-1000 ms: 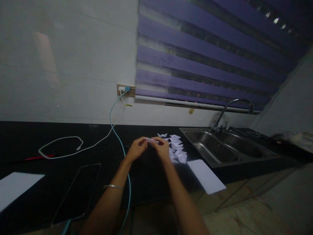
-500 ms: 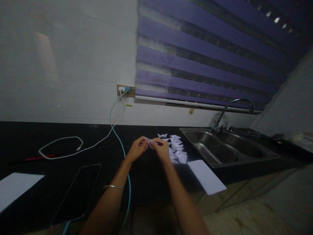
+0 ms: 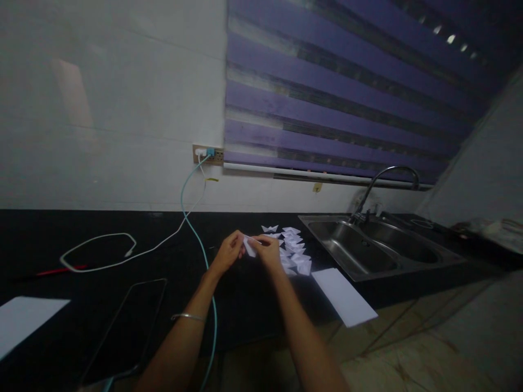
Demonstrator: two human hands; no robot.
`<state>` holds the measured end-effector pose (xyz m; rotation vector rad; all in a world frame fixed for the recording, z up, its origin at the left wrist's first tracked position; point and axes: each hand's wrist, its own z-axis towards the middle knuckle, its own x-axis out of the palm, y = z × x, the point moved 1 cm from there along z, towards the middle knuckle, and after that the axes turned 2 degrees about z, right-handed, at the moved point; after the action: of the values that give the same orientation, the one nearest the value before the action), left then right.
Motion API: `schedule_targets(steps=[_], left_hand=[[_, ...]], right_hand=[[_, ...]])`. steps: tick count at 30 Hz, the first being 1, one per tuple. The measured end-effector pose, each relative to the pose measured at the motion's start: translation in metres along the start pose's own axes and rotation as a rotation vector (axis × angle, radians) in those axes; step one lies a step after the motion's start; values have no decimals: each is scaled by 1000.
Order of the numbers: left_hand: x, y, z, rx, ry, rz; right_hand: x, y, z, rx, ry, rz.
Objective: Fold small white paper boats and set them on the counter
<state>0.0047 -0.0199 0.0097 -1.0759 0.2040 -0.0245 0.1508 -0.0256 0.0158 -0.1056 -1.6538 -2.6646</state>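
Observation:
Between both hands, above the black counter, is a small folded piece of white paper. My left hand pinches its left side, and my right hand grips its right side with thumb and fingers. The fingers cover part of the folds. Just beyond and to the right of my right hand sit several folded white paper boats, grouped close together. A stack of white paper sheets lies right of my right forearm, near the counter's front edge.
A double steel sink with a curved faucet is on the right. At left lie a dark tablet-like device, white paper, a red pen and a white cable. A teal cable runs from the wall socket past my left arm.
The folded paper has turned so that more of its white face shows between my hands. Both hands still hold it, and the view has shifted slightly.

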Motion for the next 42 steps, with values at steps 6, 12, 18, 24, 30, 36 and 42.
schedule_targets(steps=[6,12,18,24,30,36,42], left_hand=[[-2,2,2,3,-56,102],[4,4,0,-62,91,45],[9,10,-1,-36,180,86],[7,12,0,-30,157,105],[10,6,-4,-18,213,170],[9,5,-2,62,211,204],[9,12,-1,-59,183,63]], right_hand=[[0,-3,-1,51,14,-9],[-2,-7,1,60,-67,53],[-2,-14,3,96,-87,146],[0,-21,5,115,-84,180],[3,-20,6,147,-151,337],[6,-24,7,166,-189,352],[2,-20,8,52,-231,130]])
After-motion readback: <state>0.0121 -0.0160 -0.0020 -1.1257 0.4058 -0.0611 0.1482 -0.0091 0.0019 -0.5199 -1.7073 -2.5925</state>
